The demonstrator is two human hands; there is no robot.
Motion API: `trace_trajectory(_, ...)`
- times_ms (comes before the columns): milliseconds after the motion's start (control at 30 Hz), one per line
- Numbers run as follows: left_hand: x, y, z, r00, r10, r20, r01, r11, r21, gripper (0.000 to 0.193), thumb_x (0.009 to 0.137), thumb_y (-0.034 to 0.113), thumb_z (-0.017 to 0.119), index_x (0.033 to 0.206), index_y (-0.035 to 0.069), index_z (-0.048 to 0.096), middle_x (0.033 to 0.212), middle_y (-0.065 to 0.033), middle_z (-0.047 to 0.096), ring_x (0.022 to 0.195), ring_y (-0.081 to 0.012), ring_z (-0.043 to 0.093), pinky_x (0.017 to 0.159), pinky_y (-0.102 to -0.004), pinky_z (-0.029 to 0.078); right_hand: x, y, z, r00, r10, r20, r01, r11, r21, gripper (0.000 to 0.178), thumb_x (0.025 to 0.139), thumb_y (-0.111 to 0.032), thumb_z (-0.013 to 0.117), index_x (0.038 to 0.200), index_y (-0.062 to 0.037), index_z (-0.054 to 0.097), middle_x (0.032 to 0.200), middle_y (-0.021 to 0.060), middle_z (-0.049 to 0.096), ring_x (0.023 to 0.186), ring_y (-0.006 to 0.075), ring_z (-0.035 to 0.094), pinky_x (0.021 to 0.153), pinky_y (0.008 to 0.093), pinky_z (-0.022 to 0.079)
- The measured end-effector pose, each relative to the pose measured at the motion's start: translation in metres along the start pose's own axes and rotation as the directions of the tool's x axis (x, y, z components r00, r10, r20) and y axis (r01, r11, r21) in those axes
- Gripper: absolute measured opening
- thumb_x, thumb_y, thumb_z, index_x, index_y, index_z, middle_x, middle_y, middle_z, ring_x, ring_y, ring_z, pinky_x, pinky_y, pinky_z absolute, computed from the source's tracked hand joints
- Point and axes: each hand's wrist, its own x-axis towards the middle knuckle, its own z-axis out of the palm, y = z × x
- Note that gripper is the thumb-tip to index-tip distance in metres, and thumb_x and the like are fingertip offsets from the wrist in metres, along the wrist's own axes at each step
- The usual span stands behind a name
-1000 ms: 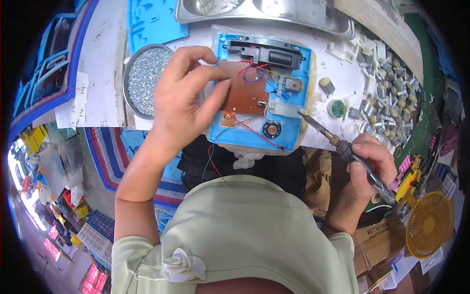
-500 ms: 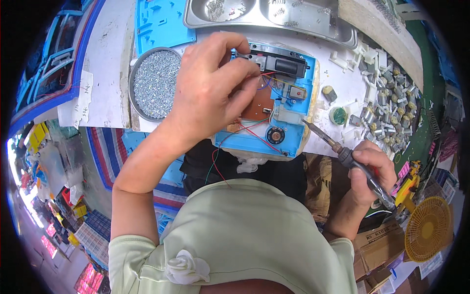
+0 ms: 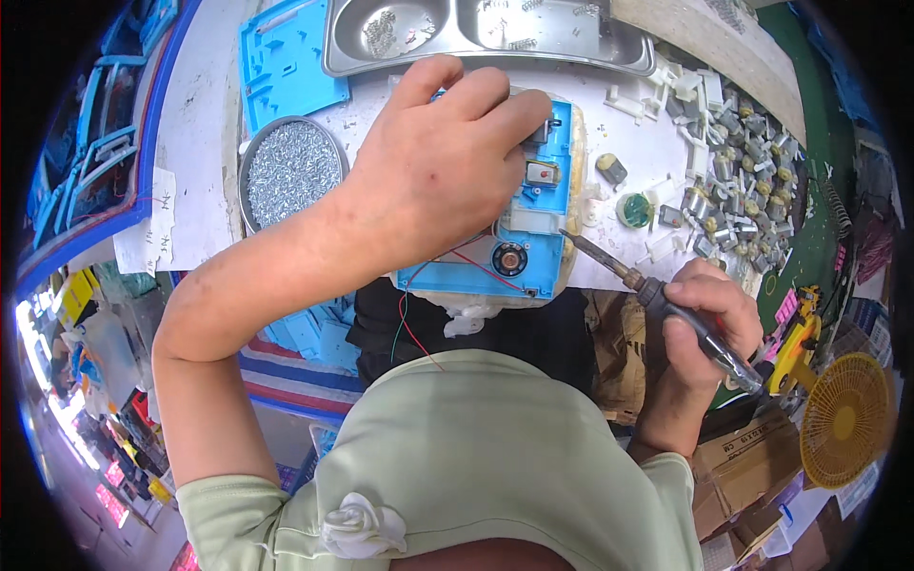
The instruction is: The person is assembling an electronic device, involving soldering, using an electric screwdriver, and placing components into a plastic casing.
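Observation:
A blue plastic housing (image 3: 545, 262) lies on the bench in front of me, with a small round speaker (image 3: 509, 259), a boxy metal part (image 3: 543, 173) and thin wires in it. Over its upper part, my left hand (image 3: 457, 152) bends its fingers down; the fingertips and whatever they hold are hidden. My right hand (image 3: 709, 319) is wrapped around the black handle of a soldering iron (image 3: 657, 297), whose tip points left, close to the housing's right edge. Red and green wires (image 3: 407, 319) hang over the near edge.
A round pan of small screws (image 3: 295, 169) stands on the left. Behind is a steel tray (image 3: 400, 59) with springs, beside another blue panel (image 3: 290, 71). Small motors (image 3: 733, 195) are heaped on the right, near a green roll (image 3: 634, 210). A yellow fan (image 3: 844, 409) sits lower right.
My left hand has moved right across the housing and now covers the black part and the brown circuit board. The soldering iron stays near the right edge. The whole view has shifted slightly.

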Motion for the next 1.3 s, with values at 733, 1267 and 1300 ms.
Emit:
trace_trajectory(733,0.0,-0.004,0.031,0.976,0.0,-0.219,-0.056,0.966,-0.251,0.012,0.075,0.006,0.067,0.083,-0.002,0.064,0.118,-0.0067,0.062,0.102,-0.0285,0.06,0.081,-0.0406,0.056,-0.007,0.004,-0.005,0.998,0.027,-0.053,-0.027,1.0,0.003,0.025,0.077,-0.011,0.078,0.093,0.0067,0.069,0.064,0.0081,0.06,0.053,0.0154,0.053,0.049,0.027,0.037)
trace_trajectory(1267,-0.004,-0.004,0.035,0.969,0.016,-0.248,-0.085,0.959,-0.27,0.024,0.062,0.008,0.072,0.083,0.0,0.063,0.125,-0.013,0.059,0.102,-0.0334,0.059,0.085,-0.0403,0.054,-0.009,0.004,-0.008,0.997,0.026,-0.066,-0.027,1.0,-0.015,0.027,0.078,-0.013,0.078,0.094,0.0068,0.068,0.066,0.0084,0.061,0.053,0.0151,0.052,0.049,0.0271,0.036)
trace_trajectory(1300,-0.004,-0.005,0.034,0.969,0.023,-0.246,-0.091,0.959,-0.269,0.026,0.061,0.008,0.072,0.084,0.0,0.063,0.125,-0.0133,0.06,0.103,-0.0335,0.059,0.085,-0.0406,0.054,-0.008,0.004,-0.009,0.998,0.022,-0.063,-0.023,1.0,-0.018,0.027,0.078,-0.013,0.078,0.094,0.0068,0.068,0.066,0.0085,0.061,0.053,0.0151,0.052,0.049,0.0271,0.036)
